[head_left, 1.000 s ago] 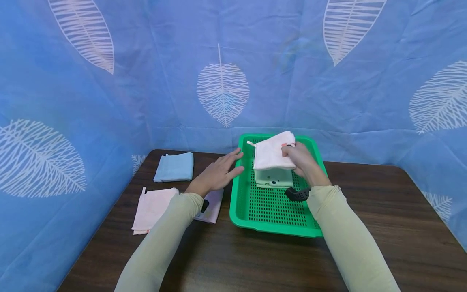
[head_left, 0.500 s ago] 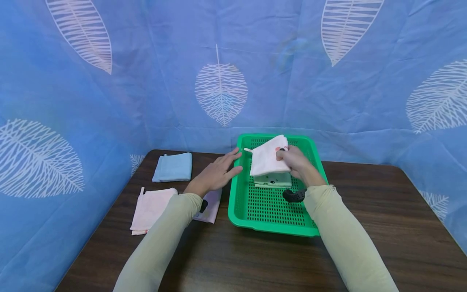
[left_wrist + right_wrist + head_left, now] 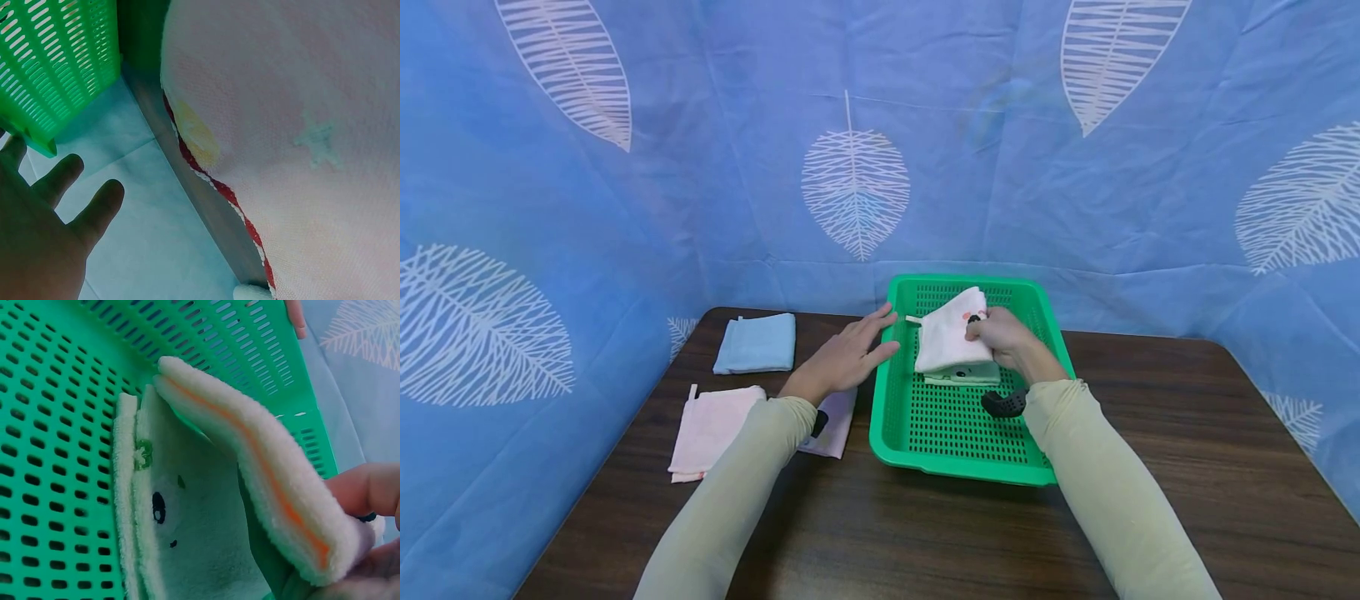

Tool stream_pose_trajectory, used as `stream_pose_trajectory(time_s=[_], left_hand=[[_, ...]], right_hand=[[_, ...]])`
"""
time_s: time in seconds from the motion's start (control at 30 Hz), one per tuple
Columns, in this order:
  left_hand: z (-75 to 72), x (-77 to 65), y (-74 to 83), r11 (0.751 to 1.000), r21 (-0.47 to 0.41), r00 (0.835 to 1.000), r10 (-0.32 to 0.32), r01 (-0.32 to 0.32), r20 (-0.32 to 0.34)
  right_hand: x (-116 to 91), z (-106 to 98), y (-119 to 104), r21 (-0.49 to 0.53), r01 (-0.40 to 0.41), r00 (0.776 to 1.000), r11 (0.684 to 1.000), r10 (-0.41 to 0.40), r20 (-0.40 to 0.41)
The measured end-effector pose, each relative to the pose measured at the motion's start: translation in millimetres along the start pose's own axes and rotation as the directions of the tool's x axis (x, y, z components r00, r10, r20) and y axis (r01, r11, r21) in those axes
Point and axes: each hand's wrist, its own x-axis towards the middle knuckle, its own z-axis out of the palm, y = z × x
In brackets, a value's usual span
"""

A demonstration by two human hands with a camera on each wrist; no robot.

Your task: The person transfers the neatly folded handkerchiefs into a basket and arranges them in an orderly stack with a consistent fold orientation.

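My right hand (image 3: pixel 1009 337) pinches the right side of a folded pale pink towel (image 3: pixel 947 337) inside the green basket (image 3: pixel 966 477). Its left part slopes down over a folded light green towel (image 3: pixel 964 377) lying on the basket floor. In the right wrist view the held pink towel (image 3: pixel 250 437) shows an orange stripe along its folded edge, and the green towel (image 3: pixel 200 506) below bears a dark eye print. My left hand (image 3: pixel 846 350) lies with fingers spread at the basket's left rim, above a lilac towel (image 3: pixel 838 421) partly hidden by the wrist.
On the table's left side lie a folded light blue towel (image 3: pixel 756 343) and a folded pink towel (image 3: pixel 715 427). A blue curtain (image 3: pixel 955 192) with white leaf prints hangs behind the dark wooden table (image 3: pixel 1180 417). The right wrist wears a black strap (image 3: pixel 1004 403).
My right hand has lowered the pink towel toward the green one, covering more of it. The left hand stays at the basket rim.
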Motion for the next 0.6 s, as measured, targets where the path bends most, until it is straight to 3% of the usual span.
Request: stream_pose_trajectory(time_s=[0.33, 0.6], left_hand=[[-0.2, -0.1, 1.7, 1.0, 0.012, 1.0, -0.012, 0.012, 0.008], [0.2, -0.4, 1.6, 1.0, 0.012, 1.0, -0.01, 0.01, -0.003]], right_hand=[[-0.1, 0.0, 5.4, -0.149, -0.016, 0.995, 0.989, 0.001, -0.1], [1.4, -10.4, 9.1, -0.376, -0.043, 0.98, 0.926, -0.034, -0.196]])
